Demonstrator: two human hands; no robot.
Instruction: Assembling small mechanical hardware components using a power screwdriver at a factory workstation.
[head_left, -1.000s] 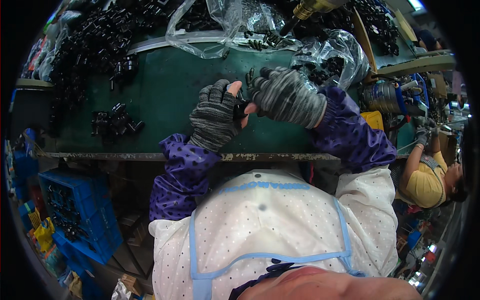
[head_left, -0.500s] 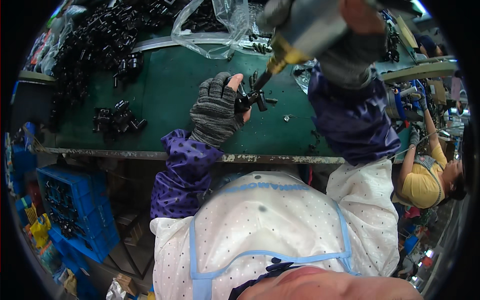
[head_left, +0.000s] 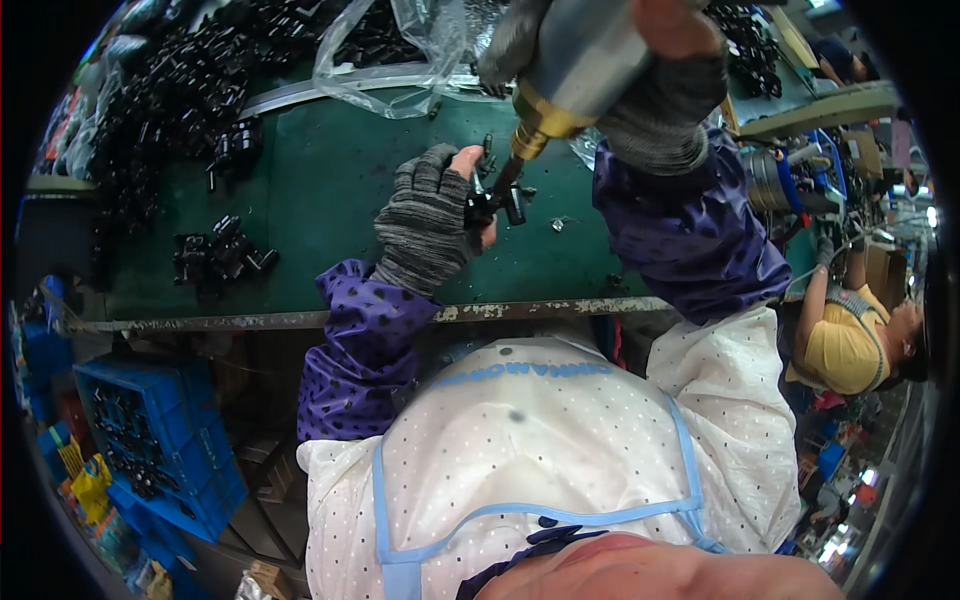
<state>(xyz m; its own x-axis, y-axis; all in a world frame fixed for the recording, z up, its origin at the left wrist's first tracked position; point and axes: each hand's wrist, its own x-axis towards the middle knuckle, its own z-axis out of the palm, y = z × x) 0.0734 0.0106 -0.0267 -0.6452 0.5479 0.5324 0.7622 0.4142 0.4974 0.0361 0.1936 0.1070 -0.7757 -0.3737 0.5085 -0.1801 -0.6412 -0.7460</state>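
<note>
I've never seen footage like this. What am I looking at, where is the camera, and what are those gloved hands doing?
The camera sits on a person's head and looks down, so the picture bends at its rim. No machine: two hands in grey knit gloves with purple sleeves. The left hand pinches a small black part over a green workbench. The right hand grips a powered screwdriver, silver with a brass collar, its bit pointed down at that part. Heaps of black parts and a clear plastic bag lie on the bench. A blue crate stands below it; a person in yellow works nearby.

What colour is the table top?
Dark green table top, seen in the head view.
</note>
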